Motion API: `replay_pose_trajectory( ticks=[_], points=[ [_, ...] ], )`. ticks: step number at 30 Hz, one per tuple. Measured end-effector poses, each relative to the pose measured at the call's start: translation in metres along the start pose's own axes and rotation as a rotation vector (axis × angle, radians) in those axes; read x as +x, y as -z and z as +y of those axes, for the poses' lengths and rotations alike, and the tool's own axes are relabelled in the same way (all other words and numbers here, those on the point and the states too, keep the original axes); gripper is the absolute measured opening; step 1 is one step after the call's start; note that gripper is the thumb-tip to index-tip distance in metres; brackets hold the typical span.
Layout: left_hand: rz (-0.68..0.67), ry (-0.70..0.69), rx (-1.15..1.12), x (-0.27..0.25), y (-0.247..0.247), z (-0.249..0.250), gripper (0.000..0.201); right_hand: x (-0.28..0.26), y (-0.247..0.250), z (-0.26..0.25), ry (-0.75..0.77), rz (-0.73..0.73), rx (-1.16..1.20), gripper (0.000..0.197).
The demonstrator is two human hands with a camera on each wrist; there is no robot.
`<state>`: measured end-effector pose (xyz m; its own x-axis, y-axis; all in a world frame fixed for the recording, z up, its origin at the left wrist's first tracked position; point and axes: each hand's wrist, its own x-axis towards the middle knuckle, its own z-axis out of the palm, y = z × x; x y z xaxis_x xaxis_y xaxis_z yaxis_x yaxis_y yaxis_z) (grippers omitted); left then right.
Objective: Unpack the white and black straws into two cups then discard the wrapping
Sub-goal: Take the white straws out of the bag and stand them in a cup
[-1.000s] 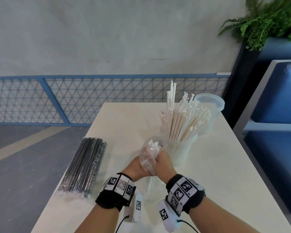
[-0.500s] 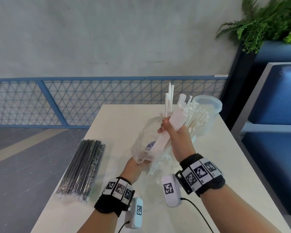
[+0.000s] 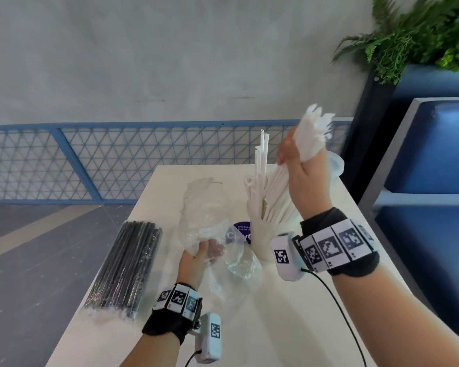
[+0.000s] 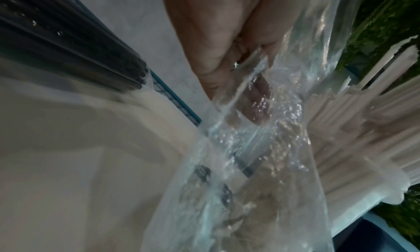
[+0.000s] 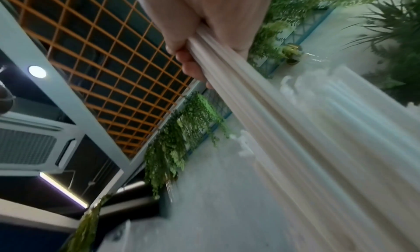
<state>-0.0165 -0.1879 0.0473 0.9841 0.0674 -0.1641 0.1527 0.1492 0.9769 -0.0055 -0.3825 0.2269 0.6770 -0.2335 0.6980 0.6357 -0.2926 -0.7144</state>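
Note:
My right hand [image 3: 296, 157] grips a bundle of white straws [image 3: 312, 131] raised above a clear cup [image 3: 263, 242] that holds more white straws [image 3: 261, 165] upright. In the right wrist view the fingers [image 5: 193, 61] curl round the white straws [image 5: 284, 115]. My left hand [image 3: 200, 254] pinches the empty clear plastic wrapping [image 3: 204, 215] just left of the cup; the left wrist view shows the wrapping [image 4: 261, 148] between thumb and fingers. A sealed pack of black straws [image 3: 127, 268] lies at the table's left edge.
A second clear cup [image 3: 335, 165] stands behind my right hand, mostly hidden. The white table [image 3: 316, 327] has a blue mesh railing [image 3: 90, 160] beyond it, a blue padded bench [image 3: 435, 154] to the right and a plant [image 3: 421, 35] above.
My right hand has pulled the bundle of white straws out of the wrapping and lifted it up and right above the cup. The left hand stayed low, keeping the emptied wrapping.

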Motion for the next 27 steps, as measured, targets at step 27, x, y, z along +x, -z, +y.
replay_pose_trajectory(
  ticks=[27],
  points=[
    [-0.035,-0.005,-0.133,-0.016,-0.005,0.011,0.045,-0.048,-0.029,0.091,-0.472,-0.173,-0.186,0.032]
  ],
)
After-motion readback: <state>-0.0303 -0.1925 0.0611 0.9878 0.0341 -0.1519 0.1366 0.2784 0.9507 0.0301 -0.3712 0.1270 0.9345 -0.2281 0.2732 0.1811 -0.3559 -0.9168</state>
